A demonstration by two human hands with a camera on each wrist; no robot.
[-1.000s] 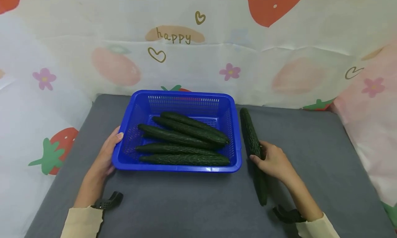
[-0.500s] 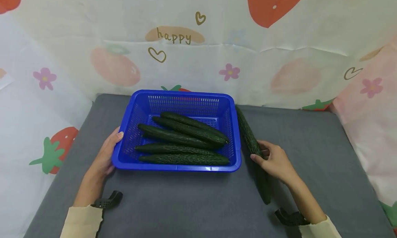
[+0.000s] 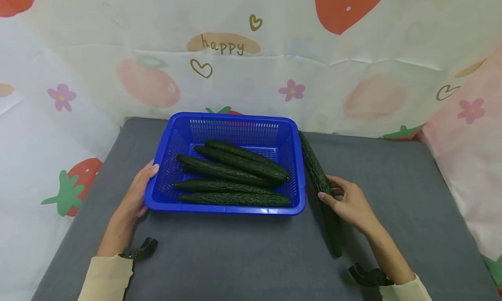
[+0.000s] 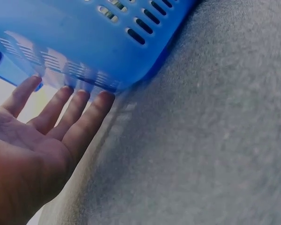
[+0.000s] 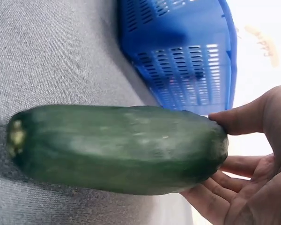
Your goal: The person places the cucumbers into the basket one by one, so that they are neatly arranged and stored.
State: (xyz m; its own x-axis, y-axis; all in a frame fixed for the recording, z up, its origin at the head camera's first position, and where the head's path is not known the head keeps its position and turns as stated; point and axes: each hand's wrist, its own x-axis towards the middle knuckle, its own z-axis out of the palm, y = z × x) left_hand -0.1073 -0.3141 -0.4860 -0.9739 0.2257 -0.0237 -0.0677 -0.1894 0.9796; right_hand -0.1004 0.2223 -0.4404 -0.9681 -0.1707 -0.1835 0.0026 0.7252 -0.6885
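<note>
On the left side of the blue basket (image 3: 224, 210), my left hand (image 3: 137, 188) has its thumb at the rim and its other fingers (image 4: 91, 114) against the outer wall. To the right of the basket, my right hand (image 3: 350, 204) grips a long dark green cucumber (image 3: 315, 167) around its middle, thumb on one side and fingers on the other. The cucumber slants, its far end close to the basket's right wall. In the right wrist view its blunt near end (image 5: 18, 137) points away from the hand. Whether it touches the table cannot be told.
Several cucumbers (image 3: 235, 199) lie roughly side by side inside the basket. The grey-covered table (image 3: 235, 257) extends in front and to the right. Behind it hangs a white cloth (image 3: 243, 83) with strawberry and flower prints. Each wrist wears a black strap mount (image 3: 140, 249).
The held cucumber has turned: its far end has swung left toward the basket and its near end slightly right. My left hand keeps its place on the basket.
</note>
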